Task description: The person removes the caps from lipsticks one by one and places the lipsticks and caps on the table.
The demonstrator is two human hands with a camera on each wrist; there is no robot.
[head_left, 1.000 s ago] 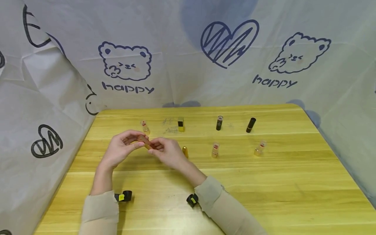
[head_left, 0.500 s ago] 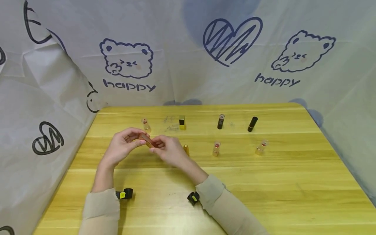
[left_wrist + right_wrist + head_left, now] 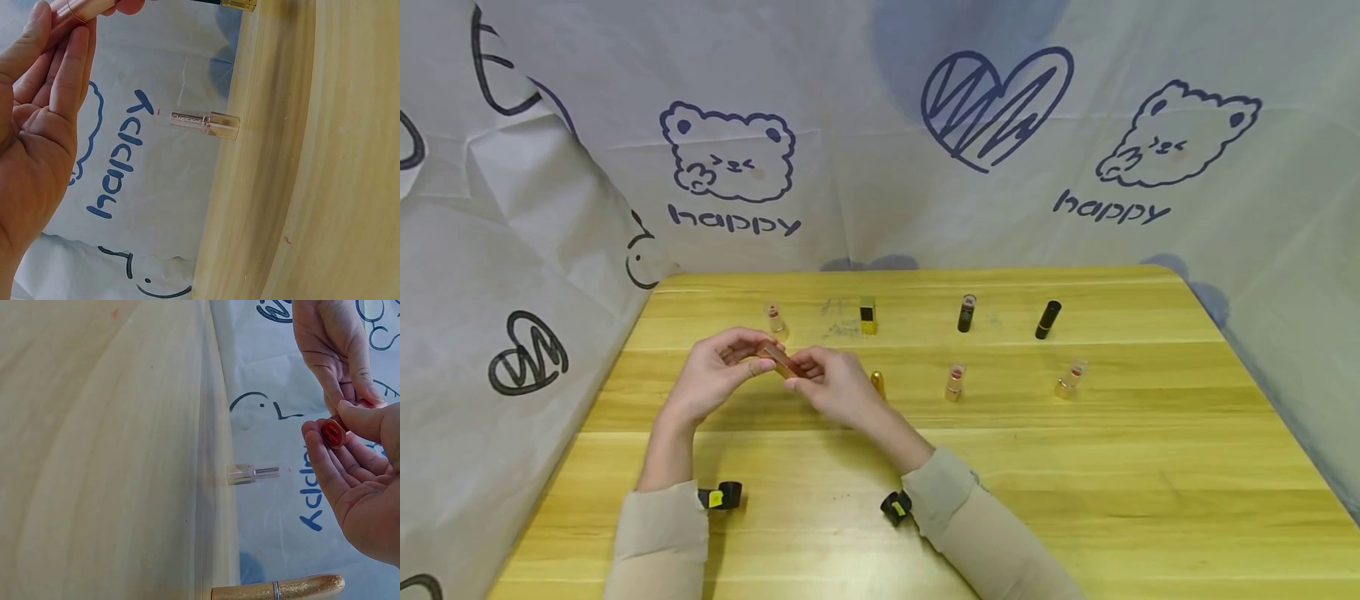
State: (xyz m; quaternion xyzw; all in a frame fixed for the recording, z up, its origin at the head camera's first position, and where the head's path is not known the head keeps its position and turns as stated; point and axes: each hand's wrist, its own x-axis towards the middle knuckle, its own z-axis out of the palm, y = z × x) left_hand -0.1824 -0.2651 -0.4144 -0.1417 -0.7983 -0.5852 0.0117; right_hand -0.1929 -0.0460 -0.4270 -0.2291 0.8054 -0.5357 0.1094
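A shiny rose-gold lipstick tube (image 3: pixel 781 360) is held in the air above the left part of the table, slanted between both hands. My left hand (image 3: pixel 711 371) pinches its far left end between thumb and fingers. At the opposite end, my right hand (image 3: pixel 842 387) grips it with thumb and fingertips. A thin ring runs around the lipstick tube (image 3: pixel 78 14) in the left wrist view. From the right wrist, a round red label (image 3: pixel 334 433) shows on the tube's end. Fingers partly cover the tube. Just behind the hands stands a clear-capped lipstick (image 3: pixel 777 323).
Along the back of the wooden table (image 3: pixel 1075 500) stand a gold-and-black square lipstick (image 3: pixel 868 317), a black patterned lipstick (image 3: pixel 966 313) and a black tube (image 3: pixel 1048 320). Nearer are a gold bullet-shaped lipstick (image 3: pixel 877 383), partly behind the right hand, and clear-capped lipsticks (image 3: pixel 954 383).
The head view has shifted slightly. Both hands keep their hold on the rose-gold lipstick tube, whose tilt has changed only a little.
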